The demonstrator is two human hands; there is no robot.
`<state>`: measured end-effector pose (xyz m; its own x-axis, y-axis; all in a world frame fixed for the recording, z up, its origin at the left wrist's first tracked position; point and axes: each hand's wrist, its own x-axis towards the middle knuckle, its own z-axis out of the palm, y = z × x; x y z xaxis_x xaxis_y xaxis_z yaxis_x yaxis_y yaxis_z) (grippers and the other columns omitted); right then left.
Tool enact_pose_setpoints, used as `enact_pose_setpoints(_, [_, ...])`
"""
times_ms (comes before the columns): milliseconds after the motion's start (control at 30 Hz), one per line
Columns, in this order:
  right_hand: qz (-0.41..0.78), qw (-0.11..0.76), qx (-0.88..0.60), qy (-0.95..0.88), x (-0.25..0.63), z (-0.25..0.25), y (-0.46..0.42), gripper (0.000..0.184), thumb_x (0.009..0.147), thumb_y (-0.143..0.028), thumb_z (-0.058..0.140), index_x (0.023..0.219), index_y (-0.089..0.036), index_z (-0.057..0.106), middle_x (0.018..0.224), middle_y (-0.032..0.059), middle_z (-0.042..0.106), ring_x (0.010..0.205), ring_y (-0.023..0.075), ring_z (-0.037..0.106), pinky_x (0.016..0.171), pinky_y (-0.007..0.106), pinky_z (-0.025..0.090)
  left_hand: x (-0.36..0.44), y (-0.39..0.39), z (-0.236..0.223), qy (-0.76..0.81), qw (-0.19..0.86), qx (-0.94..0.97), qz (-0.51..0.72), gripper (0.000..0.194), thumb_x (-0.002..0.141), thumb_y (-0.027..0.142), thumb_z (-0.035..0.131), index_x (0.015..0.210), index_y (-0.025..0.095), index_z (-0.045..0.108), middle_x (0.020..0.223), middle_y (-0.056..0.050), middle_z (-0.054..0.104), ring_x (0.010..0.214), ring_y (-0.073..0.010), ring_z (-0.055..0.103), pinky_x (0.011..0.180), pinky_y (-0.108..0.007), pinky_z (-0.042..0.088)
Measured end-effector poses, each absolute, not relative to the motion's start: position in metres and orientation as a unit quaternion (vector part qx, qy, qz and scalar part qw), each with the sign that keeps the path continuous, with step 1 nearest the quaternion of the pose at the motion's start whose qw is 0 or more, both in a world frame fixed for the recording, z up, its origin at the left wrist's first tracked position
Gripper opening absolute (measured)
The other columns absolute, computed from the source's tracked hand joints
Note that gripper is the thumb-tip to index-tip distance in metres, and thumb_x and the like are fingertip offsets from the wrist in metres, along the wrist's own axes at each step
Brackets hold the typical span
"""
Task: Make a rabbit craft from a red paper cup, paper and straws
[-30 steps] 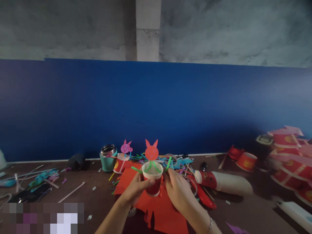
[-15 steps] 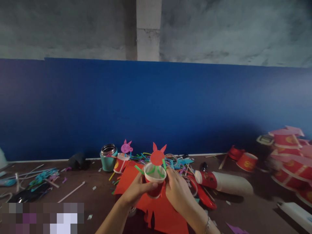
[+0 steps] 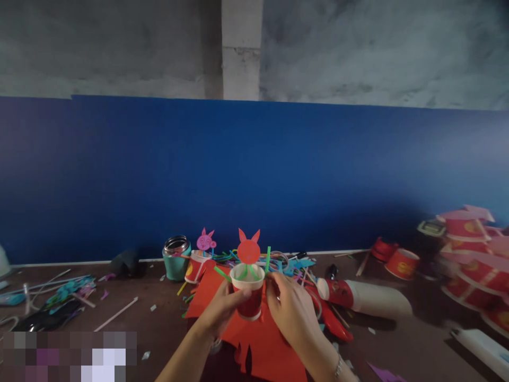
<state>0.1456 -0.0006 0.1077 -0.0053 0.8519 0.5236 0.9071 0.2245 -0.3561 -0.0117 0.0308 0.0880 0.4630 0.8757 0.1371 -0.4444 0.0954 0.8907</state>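
My left hand point(image 3: 220, 307) is wrapped round a red paper cup point(image 3: 251, 302) with a white rim and holds it upright. Green straws show inside the cup. A red paper head point(image 3: 248, 251) with two pointed ears stands above its rim. One short green straw sticks out on the left, and another green straw point(image 3: 268, 259) points upward at the right side. At the foot of that right straw, the fingers of my right hand point(image 3: 292, 307) are bent together; their exact grip is partly hidden. Beneath both hands lie red paper sheets point(image 3: 270, 353).
A similar cup with a pink paper head point(image 3: 205, 242) stands beside a teal flask point(image 3: 177, 262). Behind my hands lies a heap of coloured straws. To the right are a lying stack of cups point(image 3: 374, 300), red-handled scissors point(image 3: 336, 326) and piled red cup pieces point(image 3: 473, 265).
The cup with its red head has shifted slightly left and sits more upright. The right green straw now points straighter up, and my right fingers have curled in more.
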Motion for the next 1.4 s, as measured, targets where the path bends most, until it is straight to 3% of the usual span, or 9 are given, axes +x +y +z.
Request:
enact_pose_setpoints(133, [-0.033, 0.332, -0.638, -0.694, 0.146, 0.11, -0.002, 0.021, 0.077, -0.016, 0.056, 0.095, -0.021, 0.064, 0.083, 0.0045, 0.072, 0.079, 0.0227, 0.067, 0.066, 0.028, 0.043, -0.013, 0.031, 0.089, 0.212, 0.711, 0.48, 0.468, 0.047, 0.066, 0.034, 0.075, 0.107, 0.015, 0.064, 0.103, -0.012, 0.069, 0.099, -0.0293, 0.06, 0.091, -0.039, 0.039])
enact_pose_setpoints(467, [-0.046, 0.327, -0.596, -0.732, 0.149, 0.115, 0.0, 0.018, 0.077, -0.014, 0.055, 0.087, -0.022, 0.068, 0.081, 0.0043, 0.073, 0.074, 0.0204, 0.066, 0.065, 0.026, 0.045, -0.016, 0.037, 0.083, 0.203, 0.72, 0.497, 0.439, 0.041, 0.065, 0.032, 0.076, 0.099, 0.011, 0.066, 0.094, -0.012, 0.069, 0.084, -0.0219, 0.062, 0.083, -0.034, 0.042])
enact_pose_setpoints(800, [-0.032, 0.34, -0.581, -0.738, 0.153, 0.116, -0.001, 0.025, 0.077, -0.016, 0.055, 0.098, -0.023, 0.065, 0.091, 0.0052, 0.073, 0.08, 0.0212, 0.068, 0.067, 0.027, 0.047, -0.018, 0.038, 0.083, 0.19, 0.724, 0.496, 0.44, 0.048, 0.064, 0.032, 0.077, 0.106, 0.013, 0.065, 0.098, -0.012, 0.068, 0.092, -0.0241, 0.061, 0.086, -0.034, 0.04])
enact_pose_setpoints(1133, [0.077, 0.35, -0.57, -0.739, 0.155, 0.124, -0.004, 0.016, 0.079, -0.019, 0.051, 0.084, -0.023, 0.065, 0.078, 0.001, 0.073, 0.071, 0.0174, 0.066, 0.062, 0.023, 0.043, -0.021, 0.039, 0.08, 0.199, 0.725, 0.5, 0.43, 0.048, 0.065, 0.032, 0.076, 0.107, 0.013, 0.063, 0.098, -0.013, 0.068, 0.094, -0.0252, 0.06, 0.087, -0.035, 0.04])
enact_pose_setpoints(1400, [0.009, 0.309, -0.574, -0.758, 0.156, 0.124, -0.004, 0.016, 0.082, -0.018, 0.048, 0.073, -0.02, 0.06, 0.068, 0.0019, 0.069, 0.066, 0.0167, 0.064, 0.056, 0.023, 0.034, -0.018, 0.037, 0.081, 0.19, 0.728, 0.502, 0.427, 0.044, 0.067, 0.031, 0.074, 0.105, 0.012, 0.064, 0.093, -0.011, 0.067, 0.089, -0.0222, 0.06, 0.083, -0.032, 0.041])
